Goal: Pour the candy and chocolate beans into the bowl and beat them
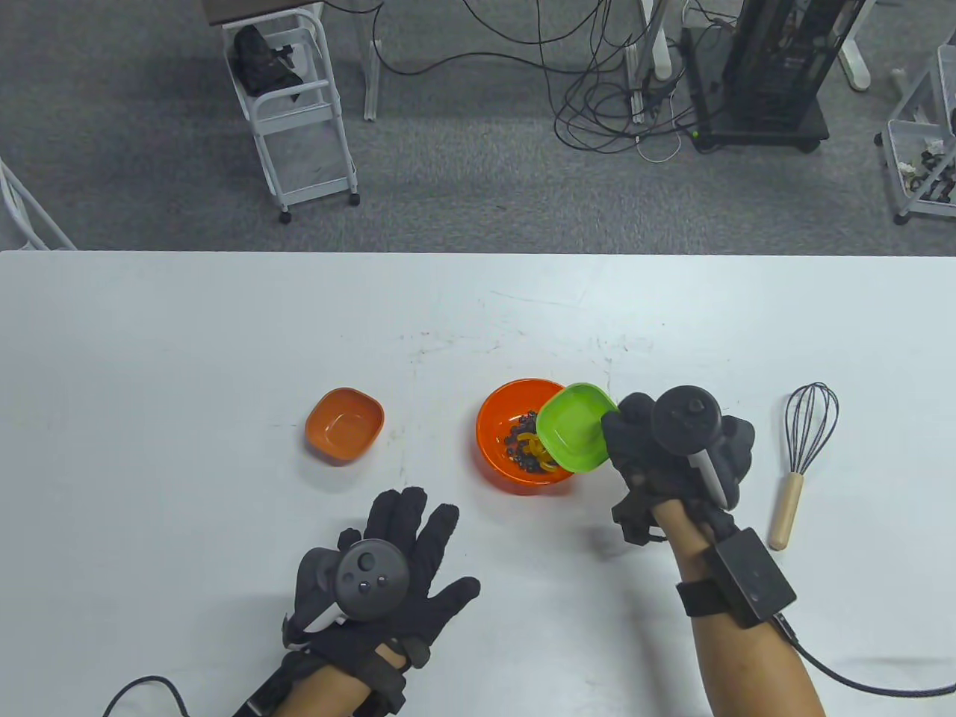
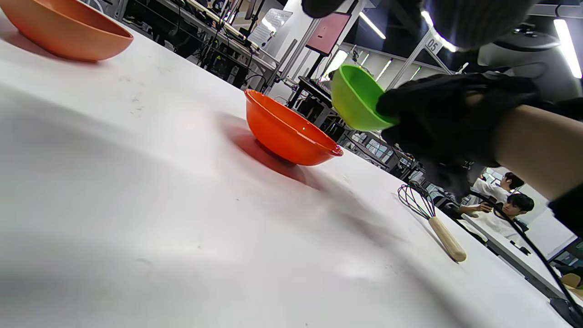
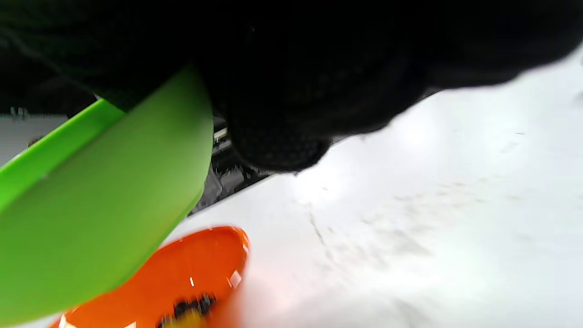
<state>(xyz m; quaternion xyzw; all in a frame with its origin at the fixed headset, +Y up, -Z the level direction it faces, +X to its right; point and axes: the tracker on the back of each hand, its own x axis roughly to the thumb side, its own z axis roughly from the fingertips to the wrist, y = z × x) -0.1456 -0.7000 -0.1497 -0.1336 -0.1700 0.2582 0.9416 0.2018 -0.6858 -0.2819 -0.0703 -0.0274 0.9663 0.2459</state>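
Black-gloved fingers of the right hand (image 1: pixel 676 448) are curled round the edge of one green dish (image 1: pixel 573 437), which is held tilted above the right rim of one round orange bowl (image 1: pixel 499 441). Dark beans and yellow candy (image 1: pixel 529 448) are seen in that bowl. Left of the bowl, apart from it, one squarish orange dish (image 1: pixel 344 424) stands. One whisk (image 1: pixel 799 455) lies right of the bowl. The left hand (image 1: pixel 385 560) lies flat, fingers spread, holding nothing, on the table (image 1: pixel 187 336) near the bowl.
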